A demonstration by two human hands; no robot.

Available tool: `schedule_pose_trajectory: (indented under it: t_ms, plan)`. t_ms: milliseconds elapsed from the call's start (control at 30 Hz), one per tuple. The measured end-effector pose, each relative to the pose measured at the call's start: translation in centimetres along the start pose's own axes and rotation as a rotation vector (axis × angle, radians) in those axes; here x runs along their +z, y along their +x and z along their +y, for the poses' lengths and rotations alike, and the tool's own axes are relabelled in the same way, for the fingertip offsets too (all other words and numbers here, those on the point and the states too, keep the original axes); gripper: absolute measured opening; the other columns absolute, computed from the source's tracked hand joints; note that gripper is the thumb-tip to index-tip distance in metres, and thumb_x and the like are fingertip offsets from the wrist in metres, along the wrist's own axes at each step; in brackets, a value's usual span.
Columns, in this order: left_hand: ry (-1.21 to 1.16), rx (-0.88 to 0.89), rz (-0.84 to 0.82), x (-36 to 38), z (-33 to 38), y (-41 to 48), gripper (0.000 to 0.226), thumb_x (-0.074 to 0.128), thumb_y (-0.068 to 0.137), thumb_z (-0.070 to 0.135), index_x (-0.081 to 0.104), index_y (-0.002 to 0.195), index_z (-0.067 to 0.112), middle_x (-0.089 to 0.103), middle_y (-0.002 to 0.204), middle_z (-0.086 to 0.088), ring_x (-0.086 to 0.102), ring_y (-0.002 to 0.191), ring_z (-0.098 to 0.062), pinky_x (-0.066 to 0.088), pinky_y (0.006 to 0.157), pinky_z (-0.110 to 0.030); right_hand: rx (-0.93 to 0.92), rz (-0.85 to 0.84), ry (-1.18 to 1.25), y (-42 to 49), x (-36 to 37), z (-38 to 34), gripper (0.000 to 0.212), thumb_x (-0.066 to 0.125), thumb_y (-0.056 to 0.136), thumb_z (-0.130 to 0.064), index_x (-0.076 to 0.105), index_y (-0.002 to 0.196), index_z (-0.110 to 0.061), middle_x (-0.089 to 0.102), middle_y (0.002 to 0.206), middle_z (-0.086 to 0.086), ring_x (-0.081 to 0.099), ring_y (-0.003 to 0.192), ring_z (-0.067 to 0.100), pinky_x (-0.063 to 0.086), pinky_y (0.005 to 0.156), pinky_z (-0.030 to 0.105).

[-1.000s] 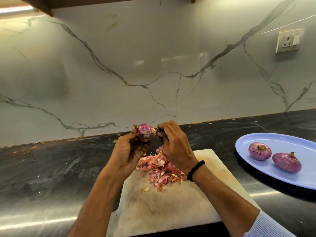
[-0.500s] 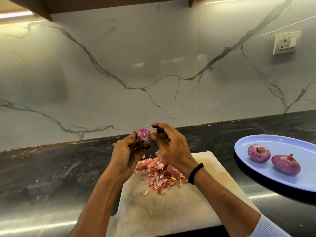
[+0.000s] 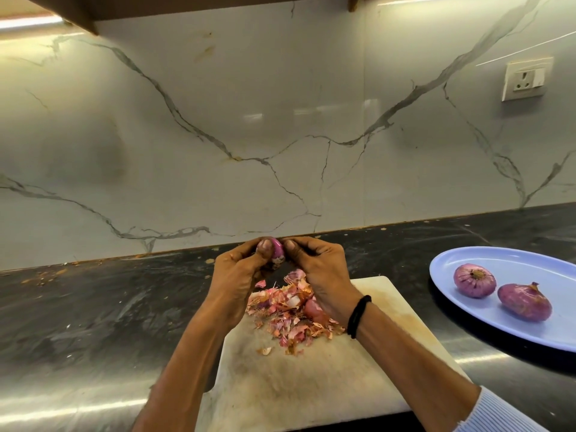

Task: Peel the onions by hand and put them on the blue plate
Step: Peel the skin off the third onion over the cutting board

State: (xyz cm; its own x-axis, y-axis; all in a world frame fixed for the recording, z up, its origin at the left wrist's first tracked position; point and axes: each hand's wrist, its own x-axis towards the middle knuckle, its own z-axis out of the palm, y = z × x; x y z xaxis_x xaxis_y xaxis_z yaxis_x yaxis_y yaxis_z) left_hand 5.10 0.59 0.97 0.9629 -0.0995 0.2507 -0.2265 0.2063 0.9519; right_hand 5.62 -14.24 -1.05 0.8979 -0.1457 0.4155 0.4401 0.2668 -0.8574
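Left hand [image 3: 240, 275] grips the onion [image 3: 277, 252] above the far edge of the cutting board [image 3: 311, 385], fingers curled round it, thumb on top. Right hand [image 3: 321, 269] is just right of it, thumb tip against the onion's right side and fingers curled in behind; can't tell whether a strip of skin is pinched. The onion shows shiny purple with a pale patch low down. Peel pile [image 3: 293, 310] sits on the far half of the board, under and near the hands; a pinkish bulb [image 3: 313, 308] is half hidden below the right wrist. Black wristband [image 3: 358, 316] on right wrist. Blue plate [image 3: 514, 263] is right of the board on the dark counter [image 3: 93, 307], holding two onions [image 3: 474, 280] side by side, apart.
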Motion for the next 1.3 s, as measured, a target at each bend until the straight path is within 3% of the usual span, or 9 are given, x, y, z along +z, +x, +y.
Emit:
schedule_pose_trajectory:
  t_ms: [200, 367, 467, 600, 733, 833, 967, 1100, 1300]
  plan:
    - [0.020, 0.030, -0.049, 0.6, -0.3, -0.4, 0.032, 0.066, 0.078, 0.023, 0.072, 0.108, 0.013, 0.076, 0.104, -0.007, 0.072, 0.101, -0.024, 0.059, 0.084, -0.029, 0.037, 0.064, -0.135, 0.6, -0.1, 0.1, 0.013, 0.062, 0.095, -0.004, 0.074, 0.098, -0.006, 0.074, 0.098, 0.018, 0.069, 0.098, 0.034, 0.059, 0.088, 0.043]
    - [-0.292, -0.073, -0.002, 0.9, 0.2, -0.5, 0.037, 0.062, 0.084, 0.023, 0.068, 0.110, -0.001, 0.074, 0.104, -0.018, 0.072, 0.097, -0.032, 0.061, 0.081, -0.036, 0.262, 0.059, 0.342, 0.4, 0.0, -1.4, 0.015, 0.056, 0.096, -0.005, 0.068, 0.087, -0.004, 0.064, 0.077, 0.010, 0.057, 0.064, 0.015, 0.050, 0.056, 0.019]
    - [-0.446, -0.079, 0.119, 0.2, 0.7, 0.0, 0.046, 0.065, 0.082, 0.027, 0.065, 0.116, -0.004, 0.072, 0.112, -0.020, 0.069, 0.104, -0.032, 0.058, 0.092, -0.039, 0.299, 0.011, 0.523, 0.3, -0.4, -2.2, 0.009, 0.064, 0.085, -0.003, 0.068, 0.092, -0.001, 0.064, 0.079, 0.009, 0.058, 0.066, 0.013, 0.051, 0.058, 0.018]
    - [-0.528, -0.100, 0.170, 0.0, 1.0, 0.1, 0.049, 0.068, 0.079, 0.027, 0.064, 0.118, -0.004, 0.072, 0.111, -0.022, 0.072, 0.100, -0.031, 0.059, 0.088, -0.038, 0.119, -0.003, 0.153, 0.3, -0.7, -2.1, 0.027, 0.060, 0.089, 0.012, 0.073, 0.099, -0.009, 0.074, 0.095, 0.004, 0.068, 0.087, 0.011, 0.055, 0.076, 0.022]
    - [-0.467, -0.114, 0.156, 0.2, 0.8, 0.1, 0.048, 0.068, 0.080, 0.029, 0.065, 0.117, -0.003, 0.072, 0.111, -0.020, 0.071, 0.103, -0.031, 0.062, 0.083, -0.035, -0.249, 0.055, -0.552, 0.4, -1.1, -1.1, 0.011, 0.074, 0.088, -0.014, 0.074, 0.099, -0.014, 0.071, 0.098, -0.001, 0.065, 0.092, 0.006, 0.052, 0.079, 0.012]
    - [-0.412, -0.113, 0.155, 0.3, 0.6, 0.1, 0.049, 0.068, 0.079, 0.031, 0.066, 0.116, -0.001, 0.073, 0.111, -0.017, 0.071, 0.104, -0.028, 0.058, 0.088, -0.036, -0.474, 0.097, -0.780, 0.3, -1.1, -0.3, 0.011, 0.074, 0.089, -0.017, 0.072, 0.096, -0.010, 0.064, 0.095, -0.004, 0.059, 0.085, 0.003, 0.051, 0.076, 0.010]
    - [-0.377, -0.083, 0.162, 0.3, 0.6, 0.2, 0.045, 0.068, 0.076, 0.027, 0.069, 0.114, 0.002, 0.075, 0.108, -0.013, 0.071, 0.104, -0.024, 0.056, 0.092, -0.034, -0.595, 0.080, -0.888, 0.1, -1.1, 0.1, 0.023, 0.064, 0.088, 0.005, 0.068, 0.107, -0.007, 0.062, 0.107, 0.005, 0.060, 0.096, 0.014, 0.054, 0.086, 0.021]
    - [-0.350, -0.077, 0.132, 0.2, 0.5, 0.2, 0.051, 0.068, 0.079, 0.028, 0.066, 0.121, -0.001, 0.074, 0.113, -0.014, 0.071, 0.105, -0.023, 0.056, 0.088, -0.032, -0.562, 0.041, -0.818, 0.0, -0.7, -0.2, 0.027, 0.069, 0.091, -0.007, 0.064, 0.117, -0.009, 0.058, 0.114, 0.004, 0.057, 0.101, 0.010, 0.053, 0.090, 0.021]
    - [-0.296, -0.079, 0.080, 0.2, 0.5, -0.1, 0.042, 0.067, 0.083, 0.030, 0.071, 0.111, -0.001, 0.073, 0.106, -0.018, 0.070, 0.091, -0.023, 0.059, 0.070, -0.027, -0.638, -0.125, -0.829, -0.2, -0.4, 0.3, 0.049, 0.077, 0.087, -0.021, 0.050, 0.127, -0.016, 0.049, 0.118, 0.000, 0.050, 0.104, 0.002, 0.044, 0.091, 0.008]
